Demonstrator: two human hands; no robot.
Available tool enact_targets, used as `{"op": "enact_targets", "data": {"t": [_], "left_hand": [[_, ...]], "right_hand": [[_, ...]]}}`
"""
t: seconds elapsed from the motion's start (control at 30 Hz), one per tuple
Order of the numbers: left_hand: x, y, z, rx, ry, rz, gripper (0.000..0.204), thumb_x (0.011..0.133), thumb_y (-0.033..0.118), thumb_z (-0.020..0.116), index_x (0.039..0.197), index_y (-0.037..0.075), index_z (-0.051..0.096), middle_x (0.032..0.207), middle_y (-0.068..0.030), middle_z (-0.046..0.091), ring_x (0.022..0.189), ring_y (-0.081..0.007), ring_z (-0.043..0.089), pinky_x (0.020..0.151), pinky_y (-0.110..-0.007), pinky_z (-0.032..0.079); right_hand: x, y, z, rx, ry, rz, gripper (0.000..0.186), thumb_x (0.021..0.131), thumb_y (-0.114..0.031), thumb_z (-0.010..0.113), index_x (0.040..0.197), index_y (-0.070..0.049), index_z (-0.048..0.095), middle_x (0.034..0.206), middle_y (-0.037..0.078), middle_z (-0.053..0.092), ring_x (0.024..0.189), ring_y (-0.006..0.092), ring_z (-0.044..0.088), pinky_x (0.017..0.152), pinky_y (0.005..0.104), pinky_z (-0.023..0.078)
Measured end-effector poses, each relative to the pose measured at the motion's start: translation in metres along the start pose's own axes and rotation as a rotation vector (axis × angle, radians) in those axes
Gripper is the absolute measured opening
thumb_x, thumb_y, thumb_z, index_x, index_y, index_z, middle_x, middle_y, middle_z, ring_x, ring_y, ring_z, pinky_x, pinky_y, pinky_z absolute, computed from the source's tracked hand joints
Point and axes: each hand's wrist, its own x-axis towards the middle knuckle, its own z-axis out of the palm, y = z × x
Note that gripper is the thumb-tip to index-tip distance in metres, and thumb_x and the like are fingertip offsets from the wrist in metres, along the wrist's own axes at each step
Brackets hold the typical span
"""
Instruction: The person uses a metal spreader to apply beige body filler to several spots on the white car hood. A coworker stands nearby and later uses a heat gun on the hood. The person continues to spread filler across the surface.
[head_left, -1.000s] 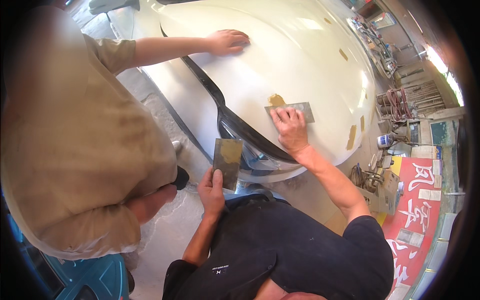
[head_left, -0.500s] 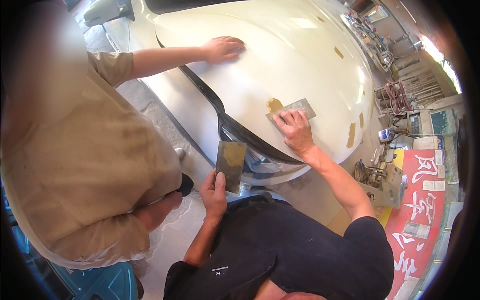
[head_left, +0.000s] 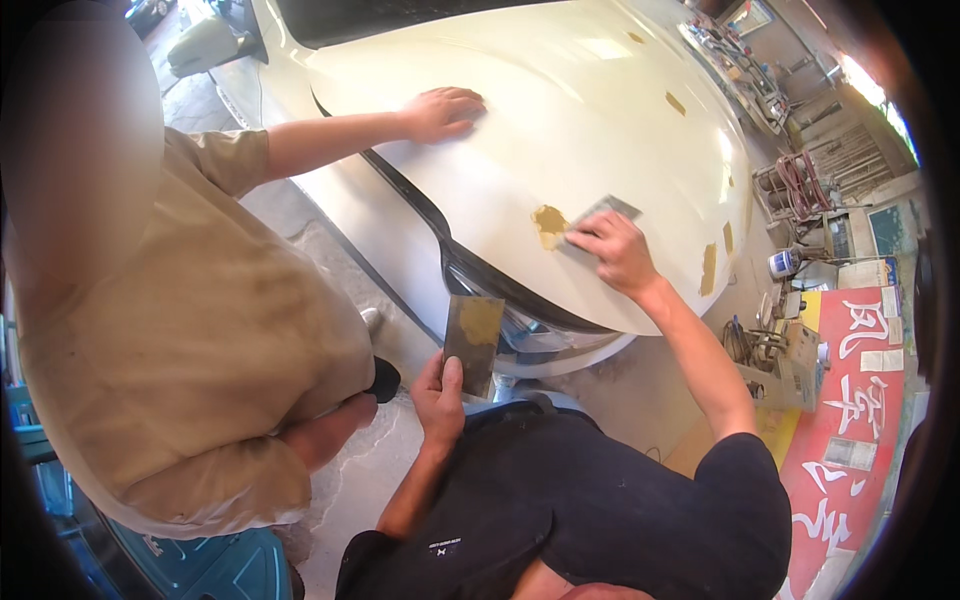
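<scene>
My left hand (head_left: 438, 400) is closed around the lower part of a flat rectangular putty board (head_left: 473, 345), its thumb on top; yellowish putty is smeared over the board's upper end. A thin grey putty spreader (head_left: 612, 207) is gripped in my right hand (head_left: 620, 252), tilted just above or against the white car hood (head_left: 500, 170). Left of the spreader is a patch of yellowish putty (head_left: 549, 226) on the hood. I cannot tell whether the spreader's edge touches the surface.
At my left stands a person in a tan shirt (head_left: 200, 330), one hand (head_left: 442, 114) flat on the hood. More putty patches (head_left: 708, 270) dot the hood's front. A red banner (head_left: 840, 440), a box of gear (head_left: 775, 365) and a white bucket (head_left: 784, 264) lie to the right.
My right hand and the spreader have moved right, and more of the putty patch shows. My left hand still holds the board. The whole view has shifted slightly.
</scene>
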Motion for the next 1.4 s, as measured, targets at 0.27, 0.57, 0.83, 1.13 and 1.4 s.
{"op": "enact_targets", "data": {"t": [0.27,0.57,0.83,1.13,1.4], "left_hand": [[-0.005,0.001,0.017,-0.052,-0.099,-0.021,0.034,0.108,0.014,0.059,0.134,-0.007,0.064,0.118,-0.0047,0.071,0.106,-0.01,0.063,0.095,-0.025,0.048],[-0.018,0.005,0.079,-0.059,-0.24,-0.11,0.03,0.107,0.015,0.061,0.128,-0.006,0.067,0.11,-0.0016,0.071,0.098,-0.0068,0.061,0.087,-0.024,0.048],[-0.064,-0.05,0.186,0.051,-0.585,-0.282,0.039,0.111,0.025,0.058,0.137,-0.003,0.065,0.12,0.0014,0.07,0.109,-0.0057,0.06,0.097,-0.026,0.048],[-0.176,-0.151,0.354,0.033,-0.648,-0.314,0.034,0.111,0.026,0.058,0.131,-0.001,0.067,0.111,0.0059,0.068,0.102,-0.0025,0.058,0.091,-0.023,0.047],[-0.225,-0.181,0.46,0.12,-0.783,-0.371,0.036,0.112,0.026,0.057,0.132,-0.003,0.066,0.112,0.0018,0.071,0.101,-0.0049,0.062,0.092,-0.025,0.049]], "right_hand": [[-0.04,-0.074,-0.052,0.787,0.313,0.749,0.031,0.094,0.007,0.061,0.119,-0.005,0.076,0.103,0.004,0.074,0.093,0.013,0.065,0.08,0.0261,0.05],[-0.147,-0.092,-0.059,1.531,0.774,1.102,0.04,0.099,0.002,0.061,0.139,0.005,0.06,0.125,0.008,0.07,0.114,0.0183,0.064,0.106,0.034,0.047],[-0.317,-0.065,-0.081,1.638,1.023,1.124,0.042,0.101,-0.003,0.058,0.143,0.0,0.059,0.139,0.007,0.063,0.129,0.0195,0.057,0.11,0.0368,0.044],[-0.553,-0.016,-0.127,1.55,1.185,1.225,0.04,0.104,-0.007,0.058,0.143,0.002,0.054,0.137,0.011,0.061,0.127,0.0216,0.057,0.112,0.0371,0.043],[-0.669,0.016,-0.153,0.852,0.969,1.352,0.025,0.111,-0.01,0.05,0.126,0.008,0.059,0.125,0.012,0.063,0.115,0.0186,0.058,0.108,0.0326,0.043]]}}
